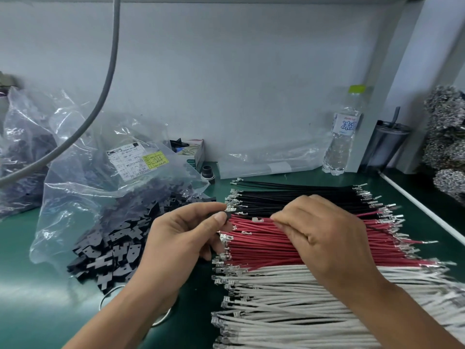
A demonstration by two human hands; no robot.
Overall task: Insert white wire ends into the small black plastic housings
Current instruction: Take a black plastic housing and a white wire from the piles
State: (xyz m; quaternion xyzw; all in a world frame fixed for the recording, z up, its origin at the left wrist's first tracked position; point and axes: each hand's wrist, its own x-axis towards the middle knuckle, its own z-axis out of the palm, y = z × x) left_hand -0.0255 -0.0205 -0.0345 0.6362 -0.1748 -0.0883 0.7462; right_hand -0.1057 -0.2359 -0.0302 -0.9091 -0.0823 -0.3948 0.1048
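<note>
Two hands are working above the wire rows: the left hand is pinching a small black housing, while the right hand is pinching a black wire just beside it. The white wires are lying nearest on the green mat.

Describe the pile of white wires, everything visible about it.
The white wires lie side by side in a flat, dense layer on the green mat, nearest the camera, running left to right. Each looks plastic-sheathed, with a small silvery metal terminal crimped on its left end; the right ends also show terminals where visible. The red wires border them on the far side. The right hand's forearm crosses above them; contact cannot be told.
</note>
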